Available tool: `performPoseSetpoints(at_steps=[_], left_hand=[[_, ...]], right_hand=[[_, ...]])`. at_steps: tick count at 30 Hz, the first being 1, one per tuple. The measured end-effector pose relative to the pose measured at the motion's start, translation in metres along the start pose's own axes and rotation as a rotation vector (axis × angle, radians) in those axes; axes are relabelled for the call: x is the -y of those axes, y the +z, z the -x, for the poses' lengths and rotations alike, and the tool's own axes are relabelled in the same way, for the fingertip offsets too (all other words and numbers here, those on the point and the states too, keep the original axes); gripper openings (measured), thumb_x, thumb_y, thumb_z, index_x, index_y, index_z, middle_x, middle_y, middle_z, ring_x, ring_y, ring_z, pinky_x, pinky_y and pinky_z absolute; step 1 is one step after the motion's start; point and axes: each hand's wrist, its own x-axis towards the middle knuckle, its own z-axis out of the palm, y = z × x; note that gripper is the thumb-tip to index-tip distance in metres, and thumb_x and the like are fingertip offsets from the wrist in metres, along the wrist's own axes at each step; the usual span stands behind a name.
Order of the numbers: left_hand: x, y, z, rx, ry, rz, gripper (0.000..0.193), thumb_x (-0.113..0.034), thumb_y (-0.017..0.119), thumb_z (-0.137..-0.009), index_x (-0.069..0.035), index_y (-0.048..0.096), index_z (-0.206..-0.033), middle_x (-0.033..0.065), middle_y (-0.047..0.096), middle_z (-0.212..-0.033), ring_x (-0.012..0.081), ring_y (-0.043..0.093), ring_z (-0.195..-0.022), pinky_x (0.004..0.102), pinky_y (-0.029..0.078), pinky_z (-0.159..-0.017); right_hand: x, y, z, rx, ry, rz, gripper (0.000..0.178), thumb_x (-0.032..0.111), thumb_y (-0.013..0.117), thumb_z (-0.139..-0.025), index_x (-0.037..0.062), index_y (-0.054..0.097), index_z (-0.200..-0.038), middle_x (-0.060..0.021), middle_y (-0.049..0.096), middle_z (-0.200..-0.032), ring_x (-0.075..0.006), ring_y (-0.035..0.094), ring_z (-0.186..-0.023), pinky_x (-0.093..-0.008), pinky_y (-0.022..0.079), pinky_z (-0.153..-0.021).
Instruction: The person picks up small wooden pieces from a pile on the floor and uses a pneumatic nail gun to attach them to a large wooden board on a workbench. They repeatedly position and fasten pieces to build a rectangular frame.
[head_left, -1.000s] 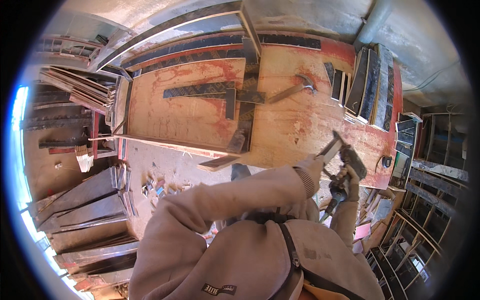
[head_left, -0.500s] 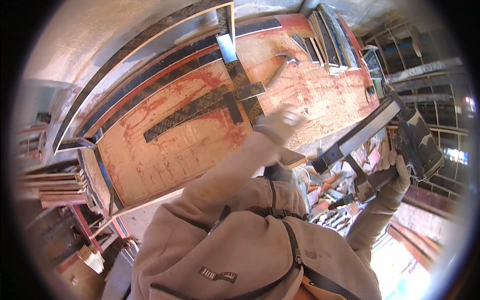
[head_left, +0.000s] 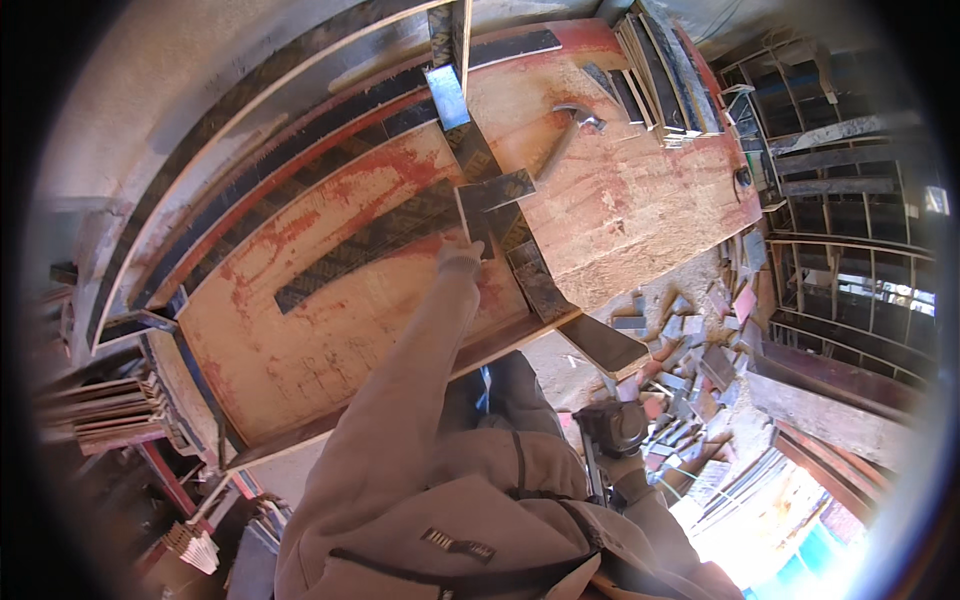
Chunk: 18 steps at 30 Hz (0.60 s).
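My left hand (head_left: pixel 460 251) reaches across the workbench, its fingers closed at the lower end of a short dark plywood strip (head_left: pixel 472 212). Another short strip (head_left: pixel 505 190) crosses its upper end. To the left lies a long dark plywood strip (head_left: pixel 365 240) with printed film on it. Down beside my body, my right hand (head_left: pixel 630 478) grips a black nail gun (head_left: pixel 612 432); the tool and sleeve partly hide the fingers. A claw hammer (head_left: pixel 570 135) rests on the bench, beyond the strips.
The worn, red-stained bench top (head_left: pixel 620 220) carries stacked boards (head_left: pixel 665 75) at the far right. A dark board (head_left: pixel 603 343) sticks out past its front edge. Wood offcuts (head_left: pixel 690 370) litter the floor at right. A long wooden frame (head_left: pixel 230 110) runs along the back left.
My left hand has moved left to the short plywood strip. My right hand has lowered the nail gun from the raised right side to near my body.
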Motion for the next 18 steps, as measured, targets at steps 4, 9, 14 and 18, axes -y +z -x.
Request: performPoseSetpoints(at_steps=[4, 9, 14, 18], left_hand=[[-0.088, -0.044, 0.068, 0.093, 0.269, 0.321, 0.027, -0.010, 0.072, -0.093, 0.000, 0.067, -0.118, 0.0115, 0.070, -0.108, 0.0207, 0.071, -0.090, 0.0344, 0.065, -0.073], [-0.211, -0.074, 0.117, 0.218, 0.515, 0.412, 0.031, -0.008, 0.068, -0.098, 0.000, 0.066, -0.128, 0.0098, 0.071, -0.113, 0.0191, 0.071, -0.093, 0.0326, 0.065, -0.079], [-0.283, -0.080, 0.117, 0.258, 0.506, 0.403, 0.029, -0.009, 0.067, -0.099, -0.001, 0.067, -0.128, 0.0071, 0.072, -0.114, 0.0189, 0.069, -0.099, 0.0313, 0.064, -0.082], [-0.316, -0.076, 0.108, 0.363, 0.462, 0.471, 0.025, -0.010, 0.067, -0.100, -0.002, 0.067, -0.124, 0.0050, 0.071, -0.110, 0.0184, 0.069, -0.096, 0.0297, 0.064, -0.079]], right_hand=[[0.026, 0.033, -0.006, 0.082, -0.311, 0.363, 0.056, 0.042, 0.079, -0.086, 0.0063, 0.067, -0.127, -0.0133, 0.074, -0.119, -0.0247, 0.071, -0.114, -0.0389, 0.056, -0.097], [0.104, 0.067, -0.033, 0.146, -0.290, 0.402, 0.067, 0.051, 0.074, -0.088, 0.0048, 0.059, -0.134, -0.0116, 0.070, -0.129, -0.0330, 0.070, -0.115, -0.0391, 0.057, -0.095], [0.222, 0.066, -0.047, 0.010, -0.549, 0.246, 0.061, 0.042, 0.066, -0.092, 0.0115, 0.054, -0.143, -0.0131, 0.061, -0.140, -0.0367, 0.056, -0.130, -0.0444, 0.046, -0.108], [0.288, 0.067, -0.068, 0.058, -0.731, 0.247, 0.056, 0.040, 0.056, -0.100, 0.0135, 0.052, -0.149, -0.0111, 0.052, -0.153, -0.0311, 0.043, -0.146, -0.0461, 0.030, -0.124]])
